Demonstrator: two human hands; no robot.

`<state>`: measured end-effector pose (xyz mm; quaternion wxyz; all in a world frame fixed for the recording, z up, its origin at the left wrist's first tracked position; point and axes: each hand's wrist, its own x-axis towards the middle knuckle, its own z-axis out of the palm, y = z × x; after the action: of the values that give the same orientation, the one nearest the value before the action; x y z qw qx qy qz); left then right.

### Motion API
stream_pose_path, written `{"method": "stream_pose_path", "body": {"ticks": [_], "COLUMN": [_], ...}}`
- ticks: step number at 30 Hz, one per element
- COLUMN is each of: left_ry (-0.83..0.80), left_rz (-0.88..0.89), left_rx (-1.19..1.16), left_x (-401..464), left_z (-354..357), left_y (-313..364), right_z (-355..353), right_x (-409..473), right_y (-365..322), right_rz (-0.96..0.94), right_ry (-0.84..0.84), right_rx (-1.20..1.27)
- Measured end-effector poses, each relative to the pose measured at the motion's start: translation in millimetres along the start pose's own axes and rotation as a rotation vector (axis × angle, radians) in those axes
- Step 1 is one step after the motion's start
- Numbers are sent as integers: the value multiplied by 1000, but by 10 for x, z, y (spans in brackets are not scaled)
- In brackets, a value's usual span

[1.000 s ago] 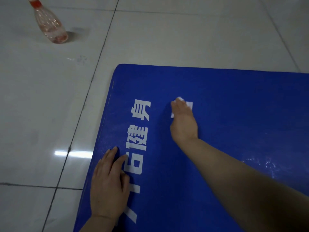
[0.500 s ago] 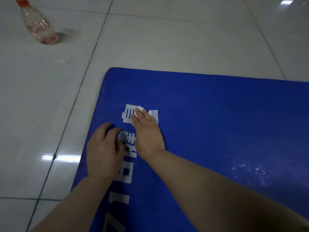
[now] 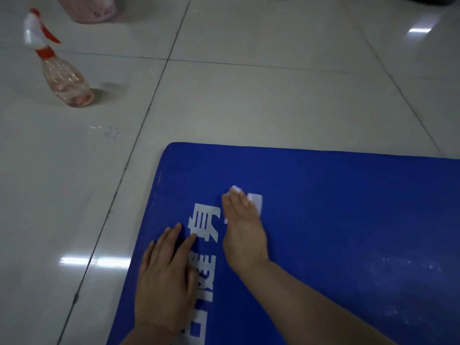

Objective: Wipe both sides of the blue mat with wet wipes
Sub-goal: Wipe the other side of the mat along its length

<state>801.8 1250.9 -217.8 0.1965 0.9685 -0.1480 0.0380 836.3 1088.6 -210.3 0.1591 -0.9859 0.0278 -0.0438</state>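
Under R hand (image 3: 242, 226): wipe (image 3: 256, 204) on blue mat (image 3: 348, 220); L hand (image 3: 165, 277) flat beside.

1. The blue mat (image 3: 336, 220) lies bare to the right of the hands.
2. The left hand (image 3: 165, 277) lies flat beside the wiping right hand (image 3: 242, 227).
3. A spray bottle (image 3: 63, 75) and pink basket (image 3: 89, 7) stand on the floor (image 3: 273, 100), well apart from the mat.

The right hand (image 3: 242, 227) slides the white wet wipe (image 3: 255, 204) rightward off the white printed lettering (image 3: 202, 224) on the blue foam mat (image 3: 336, 220), uncovering the top character it covered half a second ago.
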Motion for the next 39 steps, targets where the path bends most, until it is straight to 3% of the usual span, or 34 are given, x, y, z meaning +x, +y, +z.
{"method": "stream_pose_path", "body": {"ticks": [2, 5, 10, 15, 18, 21, 25, 27, 30, 33, 39], "left_ry": [19, 52, 57, 48, 35, 56, 127, 132, 135, 103, 111], "left_rz": [1, 24, 12, 11, 13, 19, 11, -11, -17, -8, -42], "left_rx": [-7, -25, -62, -95, -106, -109, -103, -111, -139, -130, -51], "left_x": [13, 27, 40, 59, 66, 67, 54, 72, 96, 92, 79], "left_z": [-14, -19, -12, -5, -15, 3, 60, 64, 91, 100, 80], "left_y": [16, 32, 13, -4, 4, -12, -67, -76, -83, -79, -69], "right_z": [52, 37, -90, -223, -139, -58, -41, -112, -268, -247, -97], "right_x": [111, 281, 219, 319, 464, 598, 668, 659, 643, 680, 726], "right_y": [-215, -358, 237, 569, 190, -225, -256, 20, 444, 437, 190], "right_rz": [-176, -267, -57, 166, 4, -208, -312, -266, -51, 50, 73], "right_ry": [-119, -209, -33, 50, 4, -156, -220, -171, -98, 54, -30], "right_rx": [48, 99, -70, -70, -53, 33, 16, -136, -217, -94, 74]}}
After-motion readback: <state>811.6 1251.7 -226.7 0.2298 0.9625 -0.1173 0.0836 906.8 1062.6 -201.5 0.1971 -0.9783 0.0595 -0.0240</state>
